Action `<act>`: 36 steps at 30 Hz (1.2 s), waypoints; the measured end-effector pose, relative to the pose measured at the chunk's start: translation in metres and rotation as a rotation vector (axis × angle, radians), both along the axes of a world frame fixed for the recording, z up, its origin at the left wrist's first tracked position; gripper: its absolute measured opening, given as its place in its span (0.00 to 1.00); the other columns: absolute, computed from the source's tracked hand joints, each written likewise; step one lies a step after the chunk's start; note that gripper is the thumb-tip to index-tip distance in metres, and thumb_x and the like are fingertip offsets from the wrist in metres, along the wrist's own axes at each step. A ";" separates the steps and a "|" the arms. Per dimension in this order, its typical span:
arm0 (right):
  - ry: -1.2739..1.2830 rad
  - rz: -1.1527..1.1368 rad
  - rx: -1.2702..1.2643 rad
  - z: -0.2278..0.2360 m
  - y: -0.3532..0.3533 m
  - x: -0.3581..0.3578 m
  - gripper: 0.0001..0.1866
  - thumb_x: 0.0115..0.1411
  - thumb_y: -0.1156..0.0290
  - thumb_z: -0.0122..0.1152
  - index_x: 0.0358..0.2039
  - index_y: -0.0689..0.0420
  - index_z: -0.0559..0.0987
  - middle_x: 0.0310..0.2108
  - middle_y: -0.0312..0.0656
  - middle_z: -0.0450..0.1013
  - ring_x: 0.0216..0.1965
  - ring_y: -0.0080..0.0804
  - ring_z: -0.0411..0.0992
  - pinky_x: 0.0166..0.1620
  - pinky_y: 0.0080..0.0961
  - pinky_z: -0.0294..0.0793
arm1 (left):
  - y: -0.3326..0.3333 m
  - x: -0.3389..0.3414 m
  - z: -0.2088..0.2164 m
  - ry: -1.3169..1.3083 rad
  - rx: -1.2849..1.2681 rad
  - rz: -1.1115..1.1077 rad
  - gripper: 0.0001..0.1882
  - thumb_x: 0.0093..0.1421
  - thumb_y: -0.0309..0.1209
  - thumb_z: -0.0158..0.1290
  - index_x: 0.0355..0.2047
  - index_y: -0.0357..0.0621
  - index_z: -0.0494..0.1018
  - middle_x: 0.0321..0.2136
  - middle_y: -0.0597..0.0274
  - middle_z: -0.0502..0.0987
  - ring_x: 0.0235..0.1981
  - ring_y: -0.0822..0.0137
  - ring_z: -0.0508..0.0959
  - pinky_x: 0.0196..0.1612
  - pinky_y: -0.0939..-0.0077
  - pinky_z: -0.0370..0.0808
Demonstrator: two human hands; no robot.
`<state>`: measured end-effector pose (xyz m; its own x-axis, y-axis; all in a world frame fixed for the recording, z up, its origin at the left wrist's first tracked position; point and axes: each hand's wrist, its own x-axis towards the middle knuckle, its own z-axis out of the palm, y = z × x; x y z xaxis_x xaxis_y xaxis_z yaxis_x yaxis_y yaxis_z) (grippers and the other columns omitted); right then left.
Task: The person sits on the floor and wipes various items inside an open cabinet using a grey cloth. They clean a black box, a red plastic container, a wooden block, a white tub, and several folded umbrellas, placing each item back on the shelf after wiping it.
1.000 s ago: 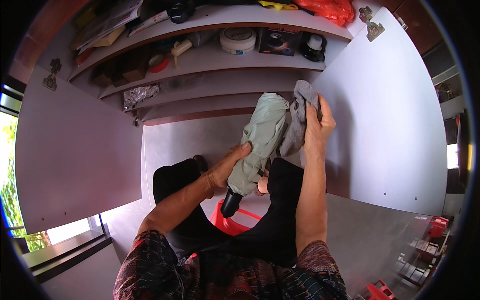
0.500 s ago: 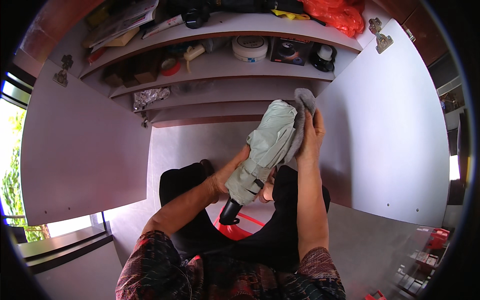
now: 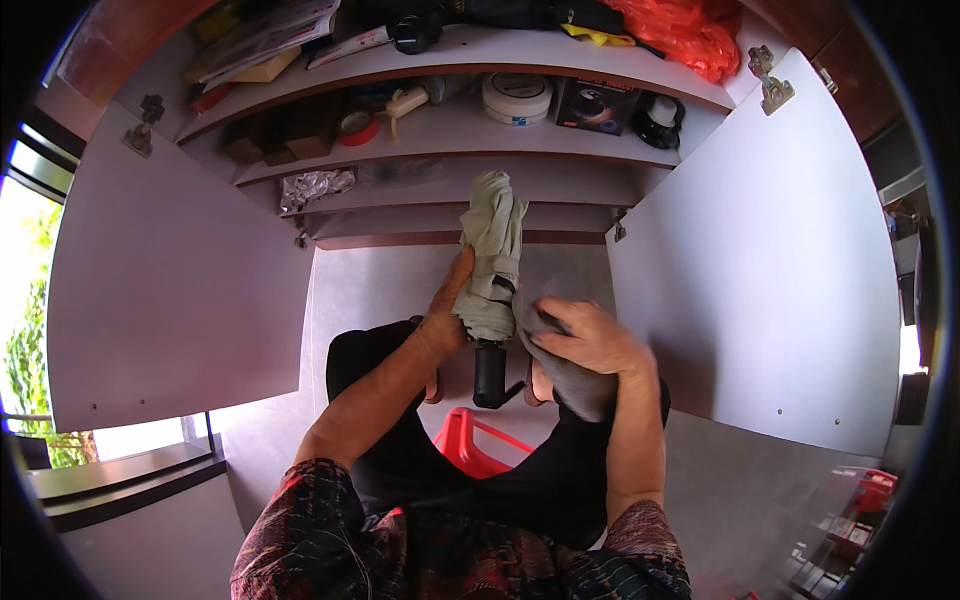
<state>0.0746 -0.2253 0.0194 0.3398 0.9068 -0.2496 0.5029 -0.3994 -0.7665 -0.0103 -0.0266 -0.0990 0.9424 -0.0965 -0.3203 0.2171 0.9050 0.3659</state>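
A folded pale green umbrella (image 3: pixel 492 235) stands nearly upright in front of me, its black handle (image 3: pixel 489 376) pointing down toward my lap. My left hand (image 3: pixel 452 297) is wrapped round its left side near the lower folds, the fingers partly hidden behind it. Just right of the umbrella, my right hand (image 3: pixel 592 338) grips a grey cloth (image 3: pixel 580 388), slightly blurred, which hangs below the hand. The cloth's upper edge lies close to the umbrella's lower end; I cannot tell whether they touch.
An open cabinet stands ahead, its left door (image 3: pixel 180 280) and right door (image 3: pixel 760 270) swung wide. Its shelves hold a round white tub (image 3: pixel 517 97), a dark box (image 3: pixel 597 106), red tape (image 3: pixel 358 127) and a red plastic bag (image 3: pixel 685 35). A red plastic stool (image 3: pixel 465 445) sits between my legs.
The umbrella has swung left and become more upright in my left hand. My right hand with the cloth has come down from the umbrella's top to beside its lower end.
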 end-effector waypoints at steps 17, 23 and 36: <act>-0.227 -0.869 0.799 -0.051 0.039 0.022 0.15 0.54 0.78 0.56 0.44 0.61 0.73 0.39 0.50 0.74 0.39 0.42 0.74 0.44 0.28 0.71 | -0.027 -0.026 0.034 0.242 0.018 -0.402 0.33 0.47 0.51 0.55 0.42 0.31 0.69 0.31 0.47 0.75 0.26 0.55 0.77 0.31 0.63 0.79; 0.494 -1.081 0.668 -0.101 0.026 0.055 0.15 0.59 0.70 0.54 0.46 0.62 0.73 0.37 0.45 0.75 0.34 0.30 0.74 0.38 0.23 0.72 | -0.031 -0.027 0.042 -0.188 0.004 -0.506 0.37 0.46 0.50 0.54 0.48 0.32 0.64 0.34 0.51 0.72 0.25 0.57 0.76 0.27 0.66 0.78; 0.254 -0.424 0.231 -0.053 0.030 -0.010 0.09 0.62 0.70 0.50 0.33 0.65 0.72 0.24 0.37 0.68 0.29 0.21 0.64 0.34 0.23 0.65 | -0.008 -0.011 0.036 0.122 0.025 0.071 0.29 0.53 0.46 0.51 0.51 0.40 0.67 0.41 0.55 0.76 0.43 0.59 0.76 0.52 0.62 0.71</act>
<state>0.0644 -0.1953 -0.0340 0.6424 0.7445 -0.1820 0.1224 -0.3341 -0.9346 -0.0215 -0.0344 -0.0629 0.9004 -0.0220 -0.4345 0.1975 0.9106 0.3631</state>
